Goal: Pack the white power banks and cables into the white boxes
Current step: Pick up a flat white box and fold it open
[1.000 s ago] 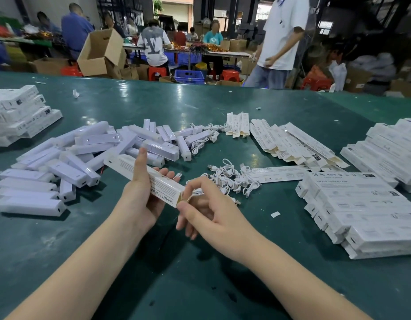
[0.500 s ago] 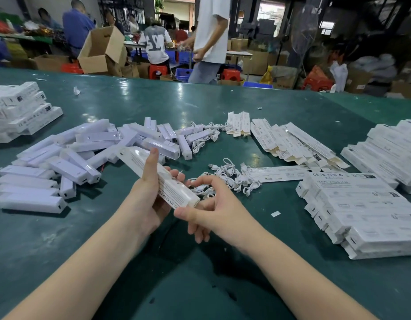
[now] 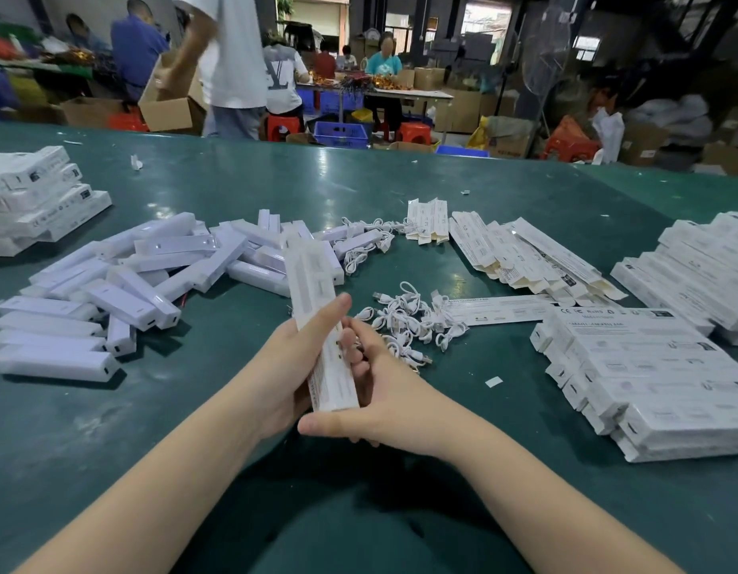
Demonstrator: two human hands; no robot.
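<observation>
We have swung the white box (image 3: 317, 325) from lying crosswise to pointing away from us, its near end now against our right hand (image 3: 375, 403); the end we were tucking looks closed, so this one seems ready to set aside. Left hand (image 3: 284, 374) fingers wrap the box; right fingers curl under it. We count one box in hand, roughly two dozen loose power banks (image 3: 122, 283) on the desk (image 3: 234, 428), cables (image 3: 408, 321) too tangled to count, one heap of flat boxes (image 3: 524, 258).

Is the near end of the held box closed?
Cannot tell: the white box is held by both hands, and the near end is blurred.
</observation>
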